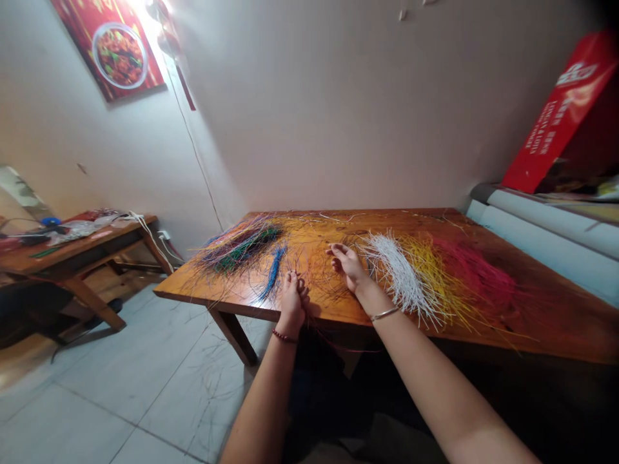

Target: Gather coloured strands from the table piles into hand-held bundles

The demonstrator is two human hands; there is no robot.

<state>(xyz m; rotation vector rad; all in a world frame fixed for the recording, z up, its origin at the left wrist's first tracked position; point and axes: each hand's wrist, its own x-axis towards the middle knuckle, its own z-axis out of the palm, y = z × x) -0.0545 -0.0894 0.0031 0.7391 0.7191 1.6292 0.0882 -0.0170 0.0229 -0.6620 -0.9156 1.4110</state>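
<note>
My left hand point(294, 298), with a beaded bracelet at its wrist, is closed near the table's front edge around thin dark reddish strands, whose ends stick out above and below the fist. My right hand point(345, 263) is raised over the table to the right, its thumb and forefinger close together; whether a thin strand is between them is too small to tell. A small blue bundle point(273, 274) lies just left of my left hand. Right of my right hand are a white bundle point(401, 274), yellow strands point(430, 267) and a pinkish-red bundle point(488, 274).
The wooden table point(561, 322) stands against a wall. Mixed purple, orange and green strands point(242, 248) overhang its left end. A second table point(87, 248) with plastic bags is at far left. At right are a red box point(561, 116) and large pale rolls point(546, 225).
</note>
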